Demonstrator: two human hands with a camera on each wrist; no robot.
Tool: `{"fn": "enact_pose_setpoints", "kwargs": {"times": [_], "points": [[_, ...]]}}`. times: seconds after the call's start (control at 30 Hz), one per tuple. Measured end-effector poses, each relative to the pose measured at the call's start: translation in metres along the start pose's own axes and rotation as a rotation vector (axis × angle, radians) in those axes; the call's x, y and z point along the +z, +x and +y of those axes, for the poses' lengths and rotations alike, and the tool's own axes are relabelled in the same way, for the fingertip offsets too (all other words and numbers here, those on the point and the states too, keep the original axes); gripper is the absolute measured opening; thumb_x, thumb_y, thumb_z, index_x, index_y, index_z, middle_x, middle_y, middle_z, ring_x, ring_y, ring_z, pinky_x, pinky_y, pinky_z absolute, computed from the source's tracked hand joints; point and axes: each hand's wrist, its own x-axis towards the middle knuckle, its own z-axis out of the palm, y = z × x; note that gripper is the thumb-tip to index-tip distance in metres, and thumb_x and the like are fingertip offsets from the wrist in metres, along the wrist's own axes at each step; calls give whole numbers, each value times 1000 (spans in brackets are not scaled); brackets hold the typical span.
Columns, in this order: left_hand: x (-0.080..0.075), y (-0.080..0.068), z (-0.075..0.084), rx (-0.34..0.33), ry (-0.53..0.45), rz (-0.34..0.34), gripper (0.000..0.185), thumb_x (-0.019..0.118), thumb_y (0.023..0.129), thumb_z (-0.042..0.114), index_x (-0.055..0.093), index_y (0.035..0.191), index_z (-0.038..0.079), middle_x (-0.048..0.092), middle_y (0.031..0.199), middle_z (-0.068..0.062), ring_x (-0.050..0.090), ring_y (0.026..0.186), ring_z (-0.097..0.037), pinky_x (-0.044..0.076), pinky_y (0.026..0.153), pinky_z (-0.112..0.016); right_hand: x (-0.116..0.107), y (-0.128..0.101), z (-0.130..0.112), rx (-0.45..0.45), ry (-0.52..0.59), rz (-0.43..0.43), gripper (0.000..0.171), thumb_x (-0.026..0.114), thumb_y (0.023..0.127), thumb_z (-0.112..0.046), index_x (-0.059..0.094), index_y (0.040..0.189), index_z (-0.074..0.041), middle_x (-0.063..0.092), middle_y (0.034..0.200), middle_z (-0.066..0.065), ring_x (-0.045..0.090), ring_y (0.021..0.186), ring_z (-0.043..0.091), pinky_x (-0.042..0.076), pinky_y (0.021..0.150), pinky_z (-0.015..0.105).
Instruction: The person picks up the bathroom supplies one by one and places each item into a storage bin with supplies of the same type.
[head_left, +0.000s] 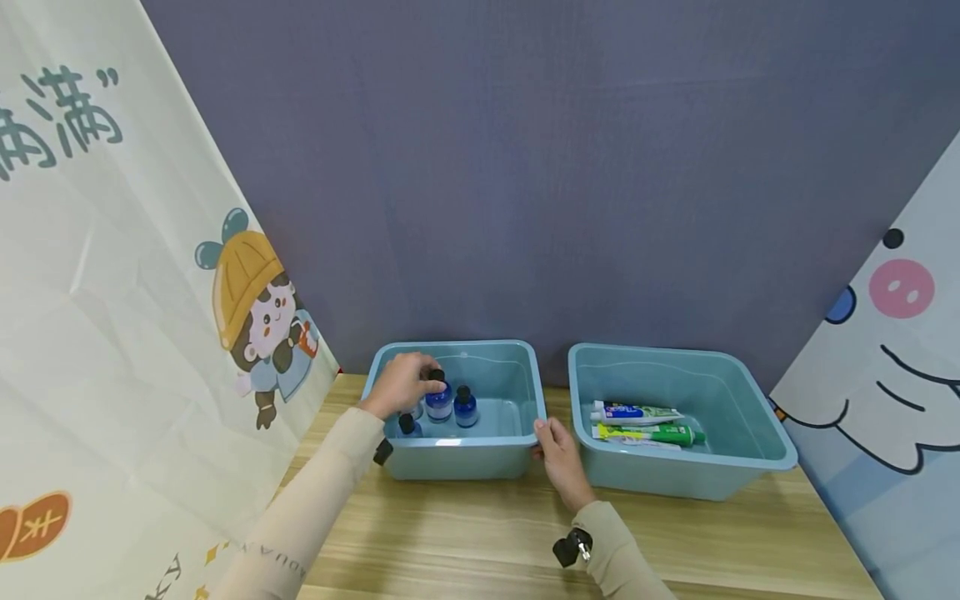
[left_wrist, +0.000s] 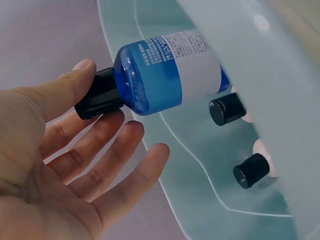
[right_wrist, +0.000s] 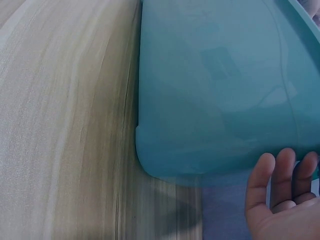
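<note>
My left hand point(head_left: 402, 385) reaches into the left light-blue plastic bin point(head_left: 465, 462). Thumb and fingertips pinch the black cap of a blue bottle point(head_left: 438, 406); in the left wrist view this bottle point(left_wrist: 155, 75) shows a white printed label. Beside it in the bin is another blue bottle point(head_left: 465, 410), and a dark-capped bottle point(head_left: 408, 427) is nearer the front wall. Something else behind the left hand is partly hidden. My right hand point(head_left: 562, 462) grips the bin's front right rim; the right wrist view shows its fingers point(right_wrist: 284, 170) bent against the bin's outside.
To the right stands a second light-blue bin point(head_left: 660, 479) with several toothpaste tubes point(head_left: 637, 413) lying in it. Both bins are on a wooden table point(head_left: 450, 533). A dark cloth backdrop point(head_left: 525, 183) rises behind, with printed panels on either side.
</note>
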Motion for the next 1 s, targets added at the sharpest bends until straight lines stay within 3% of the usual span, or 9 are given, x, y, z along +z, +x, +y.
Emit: {"fn": "enact_pose_setpoints", "kwargs": {"times": [0.3, 0.57, 0.83, 1.0], "points": [[2, 8, -2, -33, 115, -67, 26, 81, 90, 27, 77, 110, 12, 69, 85, 1, 60, 76, -15, 53, 76, -40, -2, 4, 5, -1, -4, -4, 33, 45, 111, -24, 46, 89, 0, 49, 96, 30, 56, 89, 30, 52, 86, 44], [3, 12, -2, -86, 174, -102, 29, 82, 88, 30, 77, 112, 14, 74, 99, -1, 65, 84, -17, 56, 82, -45, -3, 21, 34, 6, -14, 9, 36, 44, 111, -30, 46, 90, -1, 51, 94, 22, 56, 89, 25, 52, 84, 41], [4, 20, -4, -134, 209, -150, 32, 83, 87, 28, 77, 114, 13, 75, 117, -5, 70, 107, -27, 54, 94, -53, -3, 21, 36, -4, -13, 17, 37, 46, 110, -35, 47, 91, -3, 52, 94, 19, 57, 90, 24, 52, 85, 40], [3, 23, -5, -151, 222, -171, 34, 85, 85, 29, 77, 114, 12, 75, 120, -5, 70, 110, -29, 55, 94, -53, -3, 20, 37, -9, -17, 14, 38, 46, 110, -35, 46, 91, -3, 52, 93, 18, 57, 89, 22, 52, 83, 39]]}}
